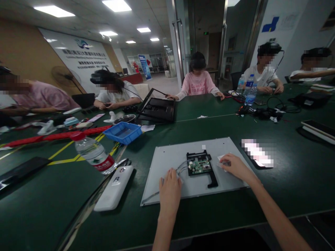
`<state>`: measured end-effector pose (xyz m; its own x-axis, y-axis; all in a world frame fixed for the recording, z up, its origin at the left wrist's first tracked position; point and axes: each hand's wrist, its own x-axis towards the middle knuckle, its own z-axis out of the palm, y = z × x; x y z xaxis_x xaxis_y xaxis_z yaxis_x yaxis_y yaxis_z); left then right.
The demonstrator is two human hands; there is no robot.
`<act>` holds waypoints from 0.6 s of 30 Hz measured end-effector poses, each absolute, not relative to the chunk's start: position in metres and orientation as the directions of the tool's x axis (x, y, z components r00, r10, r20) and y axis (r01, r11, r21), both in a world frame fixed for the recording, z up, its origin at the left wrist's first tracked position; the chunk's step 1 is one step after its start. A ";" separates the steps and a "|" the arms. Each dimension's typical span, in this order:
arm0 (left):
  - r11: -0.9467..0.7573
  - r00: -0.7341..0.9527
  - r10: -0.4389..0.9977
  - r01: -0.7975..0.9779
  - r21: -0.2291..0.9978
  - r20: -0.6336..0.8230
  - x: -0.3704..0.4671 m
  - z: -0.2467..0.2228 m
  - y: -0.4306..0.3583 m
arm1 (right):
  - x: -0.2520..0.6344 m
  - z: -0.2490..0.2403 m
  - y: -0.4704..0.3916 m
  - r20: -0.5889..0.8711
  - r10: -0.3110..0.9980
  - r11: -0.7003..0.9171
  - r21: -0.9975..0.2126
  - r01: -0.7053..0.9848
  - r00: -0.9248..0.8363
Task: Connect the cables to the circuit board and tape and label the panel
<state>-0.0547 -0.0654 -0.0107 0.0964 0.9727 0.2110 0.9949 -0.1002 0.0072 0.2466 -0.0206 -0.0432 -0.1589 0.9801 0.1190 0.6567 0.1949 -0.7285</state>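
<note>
Where you reach, green table (293, 191): bears the pale panel (167, 155).
Circuit board (199, 166): on the panel, in its black bracket (213, 178).
Your left hand (170, 186): by the cables (181, 166); cannot tell its grip.
Right hand (237, 167): pinching translucent film (222, 167).

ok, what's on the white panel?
Green circuit board in black bracket, grey cables, small white tag, translucent scrap at right hand. Left hand hides some cable; panel beneath the bracket is covered.
</note>
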 end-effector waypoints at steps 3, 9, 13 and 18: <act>-0.084 0.084 0.974 0.996 -0.007 0.209 -0.052 -0.011 -0.066 | 0.242 -0.047 -0.021 0.139 0.978 0.208 -0.732 0.649 -0.157; -0.058 0.055 0.982 0.998 0.011 0.180 -0.049 0.004 -0.063 | 0.234 -0.052 -0.022 0.185 0.974 0.227 -0.776 0.589 -0.131; -0.078 0.065 0.977 0.995 0.058 0.203 -0.049 0.014 -0.058 | 0.233 -0.053 -0.022 0.193 0.976 0.215 -0.795 0.568 -0.099; -0.188 0.138 0.936 0.974 0.129 0.324 -0.043 0.031 -0.043 | 0.237 -0.052 -0.023 0.190 0.978 0.200 -0.767 0.610 -0.081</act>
<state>-0.0427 -0.0432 0.0315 0.1379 0.9359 0.3242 0.9736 -0.1882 0.1290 0.2366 -0.0232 -0.0522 -0.0813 0.9783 0.1903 0.6096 0.1999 -0.7671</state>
